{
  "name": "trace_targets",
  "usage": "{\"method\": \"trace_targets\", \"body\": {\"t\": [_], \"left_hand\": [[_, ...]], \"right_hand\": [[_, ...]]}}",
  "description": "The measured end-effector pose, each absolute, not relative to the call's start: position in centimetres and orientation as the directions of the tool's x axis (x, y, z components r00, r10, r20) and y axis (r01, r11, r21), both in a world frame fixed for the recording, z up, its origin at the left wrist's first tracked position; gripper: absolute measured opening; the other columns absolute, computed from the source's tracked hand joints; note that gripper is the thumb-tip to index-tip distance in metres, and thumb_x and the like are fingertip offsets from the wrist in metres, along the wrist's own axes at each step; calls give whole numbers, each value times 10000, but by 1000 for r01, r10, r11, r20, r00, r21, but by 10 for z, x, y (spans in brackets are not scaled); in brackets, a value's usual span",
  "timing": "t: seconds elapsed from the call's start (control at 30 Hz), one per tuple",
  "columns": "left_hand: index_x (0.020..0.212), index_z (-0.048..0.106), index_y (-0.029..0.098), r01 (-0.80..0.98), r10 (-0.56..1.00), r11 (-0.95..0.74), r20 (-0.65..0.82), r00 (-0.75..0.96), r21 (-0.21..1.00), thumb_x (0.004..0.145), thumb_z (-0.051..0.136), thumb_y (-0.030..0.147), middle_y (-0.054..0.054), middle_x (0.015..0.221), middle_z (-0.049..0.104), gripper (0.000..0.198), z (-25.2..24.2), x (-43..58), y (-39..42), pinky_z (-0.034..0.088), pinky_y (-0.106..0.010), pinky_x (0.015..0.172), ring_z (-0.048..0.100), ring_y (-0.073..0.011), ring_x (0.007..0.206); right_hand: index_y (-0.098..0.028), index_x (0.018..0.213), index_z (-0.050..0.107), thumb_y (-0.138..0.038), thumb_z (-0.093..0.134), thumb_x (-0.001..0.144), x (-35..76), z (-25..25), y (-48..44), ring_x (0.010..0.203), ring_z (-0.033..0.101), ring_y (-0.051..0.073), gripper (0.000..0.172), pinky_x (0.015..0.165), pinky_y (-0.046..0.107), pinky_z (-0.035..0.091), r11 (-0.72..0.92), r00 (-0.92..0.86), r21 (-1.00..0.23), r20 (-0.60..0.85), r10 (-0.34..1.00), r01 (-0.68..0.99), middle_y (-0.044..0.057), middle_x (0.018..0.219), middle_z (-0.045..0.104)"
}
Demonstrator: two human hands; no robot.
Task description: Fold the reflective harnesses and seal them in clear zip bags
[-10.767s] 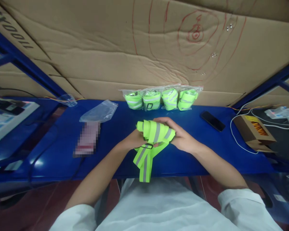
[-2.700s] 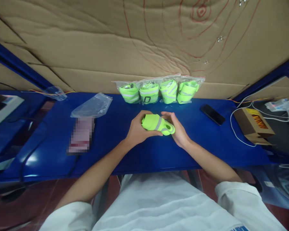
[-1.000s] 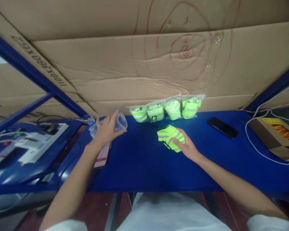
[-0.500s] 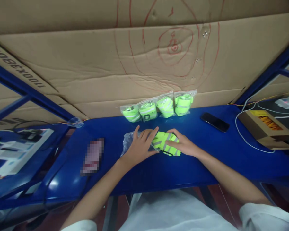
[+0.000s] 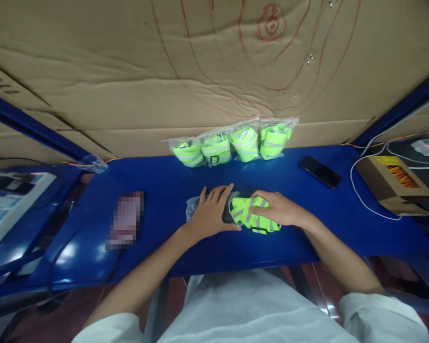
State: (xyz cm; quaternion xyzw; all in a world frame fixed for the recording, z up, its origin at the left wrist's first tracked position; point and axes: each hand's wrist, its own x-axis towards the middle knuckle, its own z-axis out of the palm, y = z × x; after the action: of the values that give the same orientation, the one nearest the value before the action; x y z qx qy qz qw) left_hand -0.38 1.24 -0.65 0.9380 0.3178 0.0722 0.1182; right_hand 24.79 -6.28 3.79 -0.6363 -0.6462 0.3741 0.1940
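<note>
A bundle of neon-yellow straps with grey reflective bands [image 5: 260,220] lies on the blue table, a black buckle on its near side. My right hand [image 5: 280,208] is wrapped over its right part and grips it. On the left, my left hand [image 5: 212,212] rests with fingers spread on a clear plastic bag [image 5: 192,207], its thumb by the bag's mouth. The bundle's left end is at that mouth, and something dark shows between hand and bundle. Behind stand several bagged neon bundles [image 5: 216,148] in a row against the cardboard.
A black phone [image 5: 320,171] lies right of the bagged bundles. An open cardboard box [image 5: 393,183] and a white cable are at the far right. A blurred pinkish item [image 5: 126,220] lies on the left of the blue table [image 5: 157,257].
The view has tilted down a little. The bundle and my right hand have shifted slightly right, and more of the dark thing shows beside my left hand.
</note>
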Motion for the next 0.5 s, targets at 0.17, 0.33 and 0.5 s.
{"method": "trace_targets", "body": {"t": [0.17,0.33,0.5], "left_hand": [[1681,226,147,401,437,-885,122,891,236,753,749,796,-250,1618,458,1247,-6,-2,5,74,-719,1290,397,-421,1531],[1700,36,151,226,271,-948,195,943,225,705,804,761,-256,1491,563,1396,-7,-1,1,298,-646,1247,533,-408,1414],[1693,-69,190,278,317,-946,308,897,167,643,906,659,-261,1460,564,1508,-6,-3,4,440,-594,1148,559,-429,1376]], "right_hand": [[-236,985,754,-542,706,900,248,35,-59,881,706,248,322,727,307,459,-97,-186,-778,-266,946,620,26,980,779],[-218,1058,747,-521,720,900,238,24,-56,1087,696,274,343,879,337,525,-194,-315,-918,-309,898,346,29,1118,773],[-224,1140,606,-480,822,807,223,18,-59,1011,661,233,472,824,321,537,-193,-122,-940,-234,965,280,20,1061,712]]}}
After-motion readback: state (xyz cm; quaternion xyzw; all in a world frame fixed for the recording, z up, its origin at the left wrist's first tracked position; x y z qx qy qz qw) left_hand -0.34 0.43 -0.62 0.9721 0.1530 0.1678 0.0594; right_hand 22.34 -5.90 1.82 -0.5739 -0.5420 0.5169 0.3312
